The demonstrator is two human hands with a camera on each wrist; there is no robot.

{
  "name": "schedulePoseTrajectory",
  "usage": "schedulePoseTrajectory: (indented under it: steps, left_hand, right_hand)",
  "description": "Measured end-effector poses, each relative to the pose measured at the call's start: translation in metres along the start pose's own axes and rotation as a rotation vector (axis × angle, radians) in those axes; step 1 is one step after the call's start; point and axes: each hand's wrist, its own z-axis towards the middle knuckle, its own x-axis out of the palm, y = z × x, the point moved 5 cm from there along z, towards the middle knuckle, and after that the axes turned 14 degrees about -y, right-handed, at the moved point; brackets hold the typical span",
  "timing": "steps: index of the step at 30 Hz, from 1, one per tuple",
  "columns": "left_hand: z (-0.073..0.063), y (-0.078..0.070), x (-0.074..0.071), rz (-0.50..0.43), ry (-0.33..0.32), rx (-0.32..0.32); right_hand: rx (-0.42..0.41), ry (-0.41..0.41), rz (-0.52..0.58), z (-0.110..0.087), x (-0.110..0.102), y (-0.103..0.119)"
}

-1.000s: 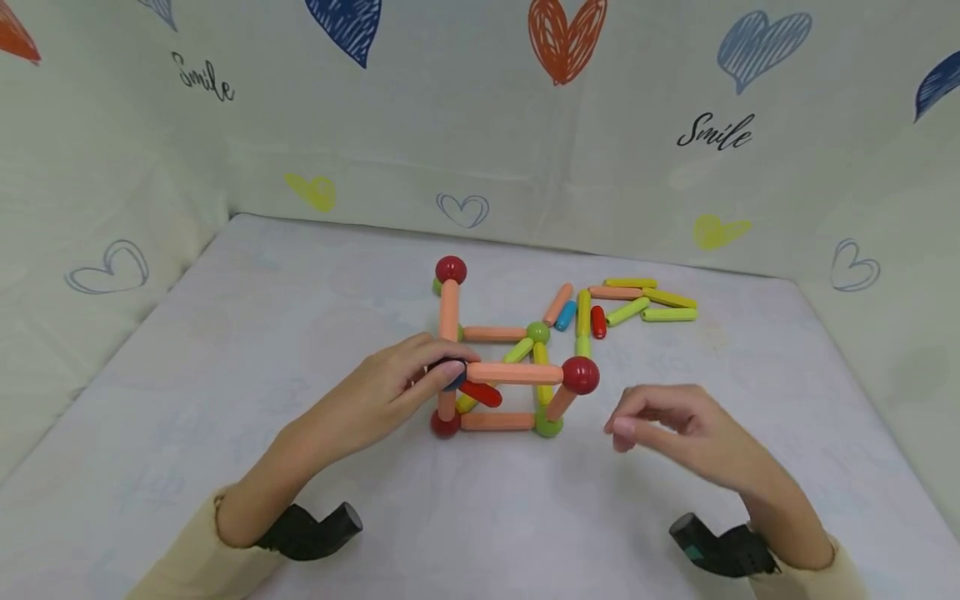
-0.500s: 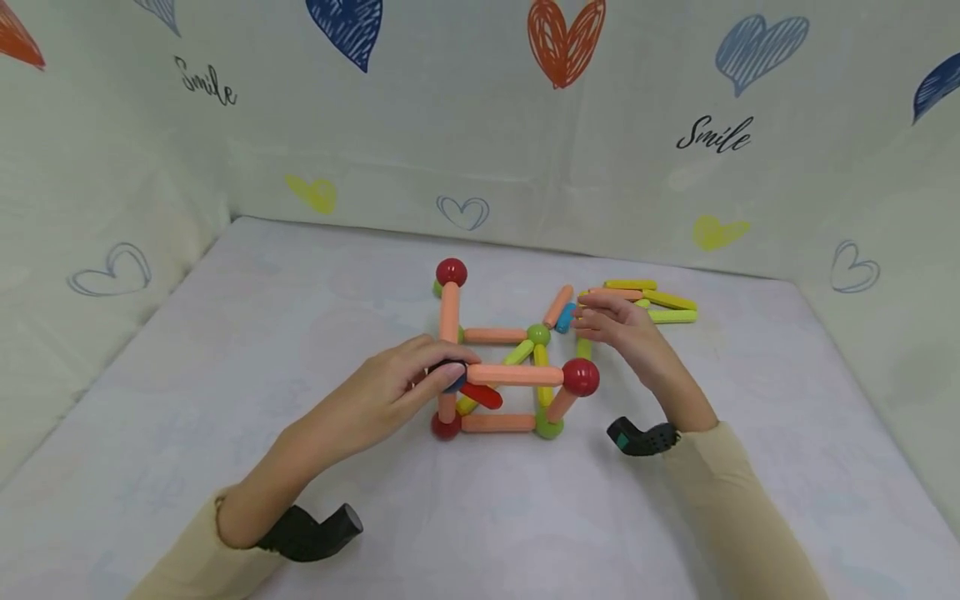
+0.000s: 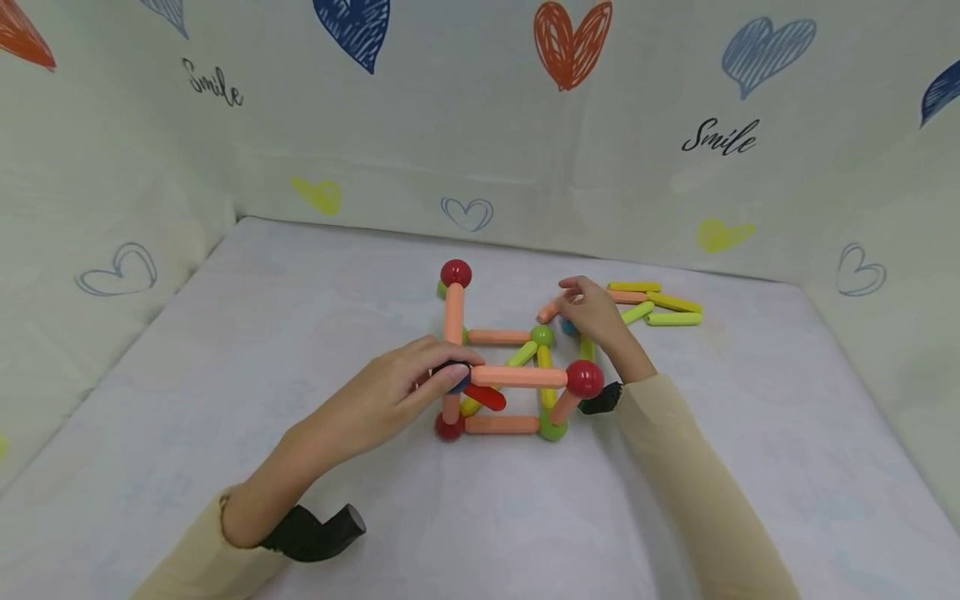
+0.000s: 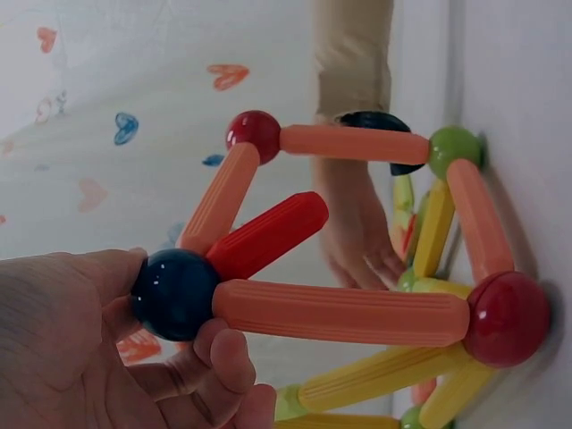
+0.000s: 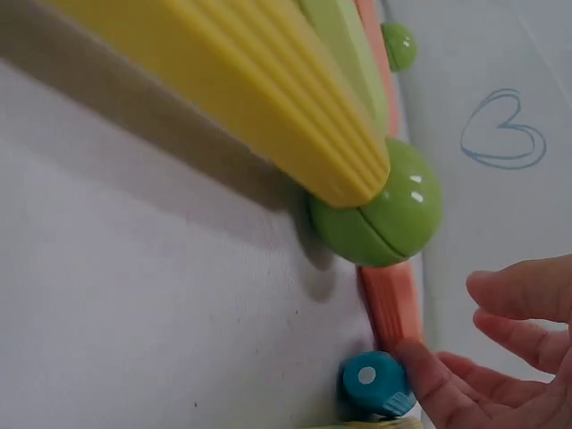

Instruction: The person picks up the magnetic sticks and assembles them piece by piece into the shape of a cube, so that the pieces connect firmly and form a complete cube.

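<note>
A frame of magnetic sticks and balls stands mid-table, with salmon-orange sticks, yellow and green ones inside, and red and green balls. At its upper near corner my left hand (image 3: pixel 401 379) grips the dark blue ball (image 4: pixel 174 295) between thumb and fingers. A red stick (image 4: pixel 273 234) and two orange sticks join that ball. Behind the frame's right side, my right hand (image 3: pixel 597 317) reaches over a loose orange stick (image 5: pixel 391 308). One fingertip appears to touch that stick, while the other fingers stay apart from it. Beside them lies a short blue stick (image 5: pixel 374 380).
Several loose yellow, orange and green sticks, including a yellow one (image 3: pixel 673 302), lie at the back right of the white table (image 3: pixel 225 333). The right forearm passes close to the frame's front red ball (image 3: pixel 585 380). A cloth backdrop (image 3: pixel 495 142) rises behind the table.
My right hand has moved from the frame's near right, forward and left, over the loose sticks to the orange one. My left hand has stayed on the dark blue ball.
</note>
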Motion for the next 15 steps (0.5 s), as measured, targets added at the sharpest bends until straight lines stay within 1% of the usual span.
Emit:
schedulePoseTrajectory:
  steps: [3,5,9,15]
  left_hand:
    - [0.0001,-0.0004,-0.0002,0.004,0.0,0.003]
    - [0.0002,-0.0008,-0.0003,0.004,0.001,0.001]
    - [0.0002,-0.0016,-0.0002,-0.005,0.005,0.001]
    - [-0.0004,-0.0009,-0.0007,-0.005,0.001,0.001]
  right_hand:
    - [-0.061,0.038,-0.071,0.0038,0.0025,0.0012]
    - [-0.093,0.064,-0.094,0.0052,0.0042,0.0005]
    - [-0.115,0.105,-0.109,0.0068,0.0079,-0.0027]
    - [-0.148,0.12,-0.117,0.0087,0.0094,-0.0053]
